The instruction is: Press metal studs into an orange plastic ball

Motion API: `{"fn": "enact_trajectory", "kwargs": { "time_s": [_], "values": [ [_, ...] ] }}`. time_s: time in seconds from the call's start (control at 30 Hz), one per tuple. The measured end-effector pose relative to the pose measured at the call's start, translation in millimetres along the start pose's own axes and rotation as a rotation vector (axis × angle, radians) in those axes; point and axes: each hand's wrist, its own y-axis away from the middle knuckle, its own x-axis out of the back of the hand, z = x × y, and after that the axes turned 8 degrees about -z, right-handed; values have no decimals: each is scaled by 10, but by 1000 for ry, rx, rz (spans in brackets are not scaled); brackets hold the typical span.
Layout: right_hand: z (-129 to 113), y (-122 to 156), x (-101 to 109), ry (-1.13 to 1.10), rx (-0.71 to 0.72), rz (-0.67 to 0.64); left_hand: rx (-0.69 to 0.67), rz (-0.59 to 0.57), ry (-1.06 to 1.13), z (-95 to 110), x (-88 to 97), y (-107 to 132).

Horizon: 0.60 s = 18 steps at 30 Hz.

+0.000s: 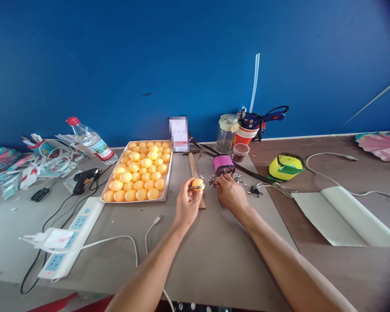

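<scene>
And here the orange ball (197, 182) is perching in the left hand's (187, 202) fingertips, showing a dark-and-silvery band (199, 188) across its near side; over to its right, small loose metallic pieces (237, 178) are lying in a glinting heap, spreading to both sides of the right hand (231, 193).

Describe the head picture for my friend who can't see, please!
The left hand holds an orange ball with a shiny strip; the right hand is at small shiny pieces beside a purple container. Left of them, a tray holds many orange balls.
</scene>
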Motion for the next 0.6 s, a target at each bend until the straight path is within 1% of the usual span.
{"fn": "enact_trajectory", "kwargs": {
  "time_s": [0.2, 0.3, 0.47, 0.6],
  "values": [
    [6, 15, -16, -32, 36, 44, 25, -15, 40, 12, -8, 2],
    [17, 13, -25, -31, 65, 35, 31, -16, 46, 5, -1, 6],
    [34, -9, -43, -29, 50, 19, 26, -18, 15, -17, 12, 12],
    [30, -7, -49, -47, 53, 38, 28, -22, -2, -24, 12, 11]
  ]
}}
